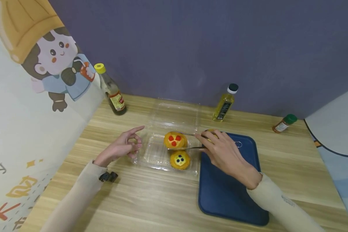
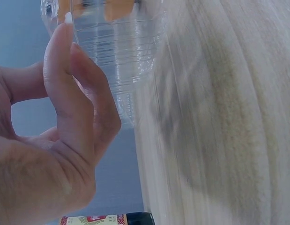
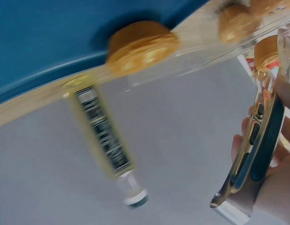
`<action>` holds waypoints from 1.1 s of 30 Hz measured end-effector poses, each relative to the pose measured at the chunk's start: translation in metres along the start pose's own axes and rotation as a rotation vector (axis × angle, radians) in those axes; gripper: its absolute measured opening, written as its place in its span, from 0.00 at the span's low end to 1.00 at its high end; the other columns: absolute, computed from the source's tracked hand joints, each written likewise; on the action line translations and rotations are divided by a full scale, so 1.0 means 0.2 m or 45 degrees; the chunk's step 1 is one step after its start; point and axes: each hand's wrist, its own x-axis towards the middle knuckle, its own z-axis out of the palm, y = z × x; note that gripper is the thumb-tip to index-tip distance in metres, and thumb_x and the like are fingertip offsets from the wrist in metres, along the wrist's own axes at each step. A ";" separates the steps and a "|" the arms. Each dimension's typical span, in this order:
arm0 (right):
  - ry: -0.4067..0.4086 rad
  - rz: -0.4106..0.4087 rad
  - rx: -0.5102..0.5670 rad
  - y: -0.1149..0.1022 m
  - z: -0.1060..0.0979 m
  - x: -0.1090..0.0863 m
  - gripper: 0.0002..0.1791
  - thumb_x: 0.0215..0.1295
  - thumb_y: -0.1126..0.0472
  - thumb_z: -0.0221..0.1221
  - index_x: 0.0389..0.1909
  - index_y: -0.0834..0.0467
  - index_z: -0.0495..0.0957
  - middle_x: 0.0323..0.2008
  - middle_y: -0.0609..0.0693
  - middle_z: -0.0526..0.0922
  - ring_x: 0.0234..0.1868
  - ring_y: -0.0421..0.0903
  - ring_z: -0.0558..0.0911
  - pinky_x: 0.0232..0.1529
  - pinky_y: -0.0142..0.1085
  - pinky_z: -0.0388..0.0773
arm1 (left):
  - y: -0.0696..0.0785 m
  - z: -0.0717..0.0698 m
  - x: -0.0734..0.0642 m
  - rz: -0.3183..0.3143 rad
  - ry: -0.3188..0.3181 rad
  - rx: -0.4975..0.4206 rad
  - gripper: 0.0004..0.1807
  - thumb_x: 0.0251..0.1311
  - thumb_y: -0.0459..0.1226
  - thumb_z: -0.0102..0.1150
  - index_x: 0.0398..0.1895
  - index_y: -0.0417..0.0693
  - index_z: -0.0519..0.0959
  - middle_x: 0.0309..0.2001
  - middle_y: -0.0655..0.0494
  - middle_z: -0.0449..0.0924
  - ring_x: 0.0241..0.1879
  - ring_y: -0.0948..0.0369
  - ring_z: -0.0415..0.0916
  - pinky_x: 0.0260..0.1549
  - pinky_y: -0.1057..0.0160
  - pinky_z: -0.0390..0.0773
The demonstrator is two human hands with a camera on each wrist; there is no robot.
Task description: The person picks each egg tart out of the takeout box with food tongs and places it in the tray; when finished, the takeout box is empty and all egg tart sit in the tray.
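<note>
My right hand [image 1: 224, 153] grips metal tongs [image 3: 250, 154] with dark green handle pads. Between the tong tips is an egg tart with red dots [image 1: 174, 140], over the open clear plastic container [image 1: 156, 149]. Another tart, partly hidden, shows behind it. Nearer me in the container sits a tart with dark blue dots [image 1: 179, 160]. My left hand [image 1: 120, 145] is at the container's left edge, thumb and a curled finger pinching the rim, index finger extended. A further tart [image 3: 142, 47] rests on the blue tray [image 1: 226, 193], mostly covered by my right hand in the head view.
The container's clear lid [image 1: 175, 114] lies folded back toward the wall. A yellow-capped sauce bottle [image 1: 114, 95] stands back left, an oil bottle [image 1: 224, 104] behind the tray. A green-capped spice jar [image 1: 284, 123] is at the right.
</note>
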 end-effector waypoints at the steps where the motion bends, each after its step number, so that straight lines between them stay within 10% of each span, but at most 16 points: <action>1: 0.010 0.016 -0.007 0.02 -0.01 -0.02 0.31 0.63 0.58 0.73 0.68 0.53 0.78 0.56 0.53 0.83 0.49 0.52 0.80 0.42 0.45 0.84 | 0.00 0.00 0.00 0.002 -0.001 -0.003 0.48 0.68 0.22 0.54 0.86 0.53 0.44 0.50 0.43 0.69 0.30 0.62 0.76 0.25 0.68 0.86; 8: 0.082 0.121 -0.013 0.20 -0.09 -0.19 0.28 0.65 0.57 0.70 0.65 0.57 0.80 0.52 0.57 0.85 0.47 0.56 0.82 0.41 0.51 0.85 | 0.02 0.03 0.02 0.007 0.006 0.012 0.48 0.68 0.21 0.53 0.86 0.51 0.44 0.49 0.43 0.69 0.28 0.62 0.76 0.23 0.68 0.85; 14: 0.114 0.172 -0.057 0.34 -0.17 -0.35 0.33 0.85 0.41 0.36 0.64 0.59 0.81 0.50 0.58 0.84 0.45 0.58 0.81 0.41 0.52 0.83 | 0.04 0.05 0.04 0.008 0.007 0.000 0.48 0.68 0.22 0.53 0.86 0.51 0.44 0.49 0.44 0.68 0.28 0.62 0.75 0.23 0.68 0.85; 33: -0.015 0.308 -0.217 0.70 -0.20 -0.75 0.46 0.81 0.33 0.24 0.61 0.59 0.82 0.46 0.59 0.85 0.41 0.60 0.82 0.27 0.53 0.78 | 0.06 0.10 0.08 -0.008 0.039 -0.008 0.47 0.69 0.23 0.53 0.86 0.51 0.44 0.48 0.46 0.68 0.26 0.62 0.75 0.23 0.69 0.85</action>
